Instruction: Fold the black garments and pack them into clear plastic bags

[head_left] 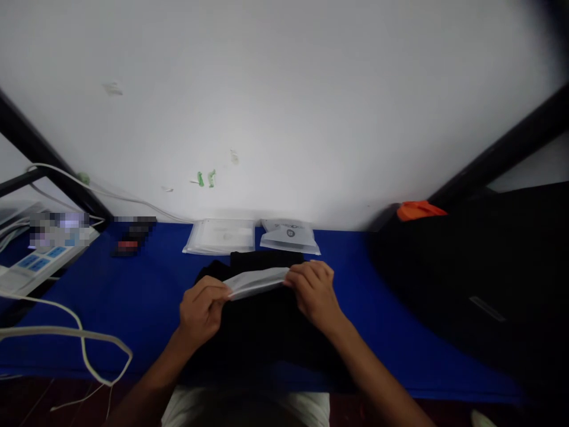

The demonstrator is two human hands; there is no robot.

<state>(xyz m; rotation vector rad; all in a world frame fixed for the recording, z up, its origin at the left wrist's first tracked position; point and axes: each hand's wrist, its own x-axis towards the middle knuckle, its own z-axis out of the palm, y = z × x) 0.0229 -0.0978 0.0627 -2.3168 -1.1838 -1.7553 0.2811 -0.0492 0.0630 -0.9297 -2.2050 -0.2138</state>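
A black garment lies folded on the blue table right in front of me. Above it I hold a flat translucent plastic bag by its two ends. My left hand pinches the bag's left end. My right hand grips its right end. The bag is seen nearly edge-on, so I cannot tell whether anything is inside it.
Two more flat plastic bags lie against the white wall at the back. A white power strip and white cables are at the left. A dark heap with an orange piece fills the right side.
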